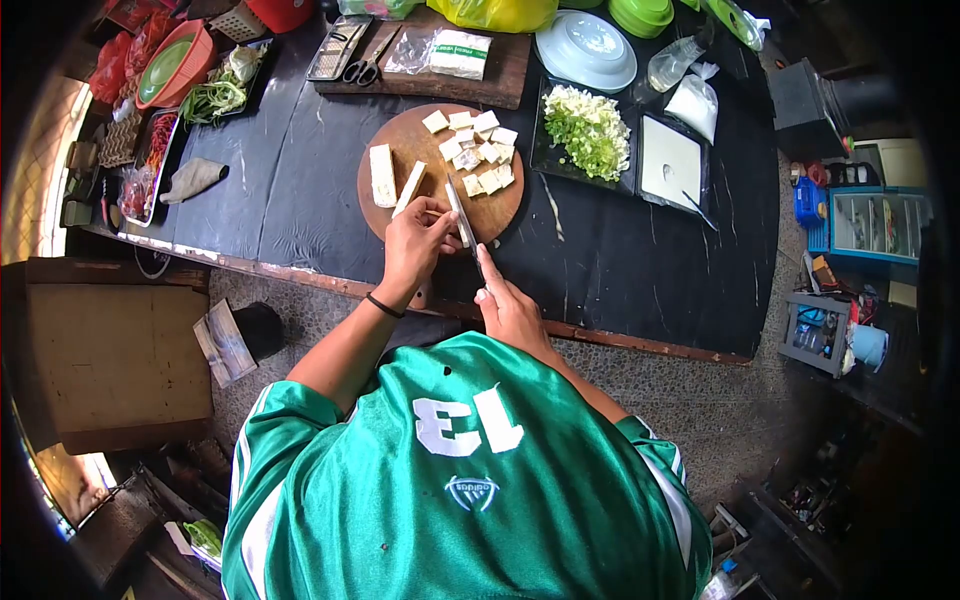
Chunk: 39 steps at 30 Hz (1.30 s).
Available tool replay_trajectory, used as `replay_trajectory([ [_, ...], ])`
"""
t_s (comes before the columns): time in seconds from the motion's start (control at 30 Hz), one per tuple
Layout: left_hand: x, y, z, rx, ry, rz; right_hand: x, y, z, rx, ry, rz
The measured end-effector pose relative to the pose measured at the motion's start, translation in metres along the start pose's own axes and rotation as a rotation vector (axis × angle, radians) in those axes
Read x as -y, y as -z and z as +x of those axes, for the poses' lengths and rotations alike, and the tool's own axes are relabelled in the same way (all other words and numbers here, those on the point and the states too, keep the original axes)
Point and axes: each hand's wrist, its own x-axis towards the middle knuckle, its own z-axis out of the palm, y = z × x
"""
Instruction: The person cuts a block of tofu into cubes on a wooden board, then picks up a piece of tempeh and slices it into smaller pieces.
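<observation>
Green jersey [470,480], forearms [355,338] angled toward knife [461,217]

- A shiny green jersey [580,510] carries white numerals and white side stripes.
- Pale streaks vein a black tabletop [650,260].
- Creamy white cubes [486,122] contrast with a brown round board [400,130].
- A bright yellow bag [495,12] gleams.
- Grey speckles pattern the floor [620,390].

A kitchen: chopping board [402,138], knife [459,215], chopped greens [585,135]
</observation>
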Motion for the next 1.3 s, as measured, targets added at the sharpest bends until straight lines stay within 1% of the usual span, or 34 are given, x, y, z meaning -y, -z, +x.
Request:
replay_trajectory([
  [0.2,0.0,0.001,0.001,0.023,0.01,-0.054,0.001,0.0,0.002,0.008,0.009,-0.013],
  [0.27,0.002,0.001,0.0,0.029,0.011,-0.065,0.003,0.002,0.002,0.021,-0.017,0.007],
  [0.3,-0.001,0.0,-0.002,0.01,-0.004,0.0,-0.001,0.0,0.001,0.022,-0.017,0.006],
  [0.33,-0.006,-0.002,-0.004,-0.01,-0.021,0.065,-0.007,-0.003,0.002,-0.072,0.076,-0.003],
  [0.37,-0.009,-0.004,-0.008,-0.012,-0.022,0.065,-0.011,-0.005,0.002,-0.166,0.17,-0.011],
  [0.4,-0.02,-0.008,-0.017,-0.051,-0.064,0.206,-0.01,-0.002,0.002,-0.165,0.171,-0.011],
  [0.43,-0.026,-0.011,-0.022,-0.09,-0.107,0.347,-0.008,0.004,0.003,-0.163,0.101,0.046],
  [0.47,-0.026,-0.012,-0.021,-0.09,-0.11,0.347,-0.008,0.008,0.003,-0.162,0.032,0.103],
  [0.53,-0.02,-0.012,-0.018,-0.117,-0.258,0.641,-0.011,0.013,0.002,-0.18,0.008,0.126],
  [0.57,-0.016,-0.011,-0.017,-0.116,-0.261,0.642,-0.011,0.015,0.001,-0.188,-0.02,0.134],
  [0.6,-0.014,-0.012,-0.017,-0.136,-0.315,0.642,-0.012,0.018,0.001,-0.198,-0.047,0.142],
  [0.63,-0.011,-0.012,-0.016,-0.154,-0.37,0.641,-0.013,0.019,0.0,-0.221,-0.02,0.13],
  [0.77,-0.011,-0.005,-0.017,-0.15,-0.397,0.612,-0.024,0.022,-0.003,-0.24,-0.001,0.154],
  [0.83,-0.017,0.002,-0.02,-0.08,-0.422,0.688,-0.03,0.022,-0.004,-0.285,0.059,0.148],
  [0.87,-0.017,0.007,-0.021,-0.078,-0.421,0.69,-0.033,0.023,-0.005,-0.286,0.058,0.151],
  [0.93,-0.018,0.016,-0.027,-0.054,-0.525,0.895,-0.036,0.025,-0.005,-0.278,0.062,0.163],
  [0.97,-0.019,0.017,-0.029,-0.065,-0.547,0.919,-0.037,0.026,-0.006,-0.278,0.063,0.165],
  [1.07,-0.017,0.01,-0.035,-0.12,-0.534,0.98,-0.036,0.03,-0.006,-0.261,0.087,0.125],
  [1.13,-0.019,0.003,-0.039,-0.133,-0.512,0.986,-0.035,0.031,-0.006,-0.267,0.151,0.071],
  [1.17,-0.02,0.0,-0.041,-0.144,-0.489,0.992,-0.035,0.031,-0.006,-0.266,0.151,0.069],
  [1.23,-0.016,-0.002,-0.038,-0.147,-0.5,1.0,-0.031,0.033,-0.006,-0.258,0.222,0.041],
  [1.27,-0.014,-0.003,-0.036,-0.15,-0.513,1.009,-0.031,0.034,-0.006,-0.256,0.224,0.039],
  [1.3,-0.01,0.0,-0.032,-0.153,-0.514,1.007,-0.031,0.036,-0.007,-0.204,0.199,0.045],
])
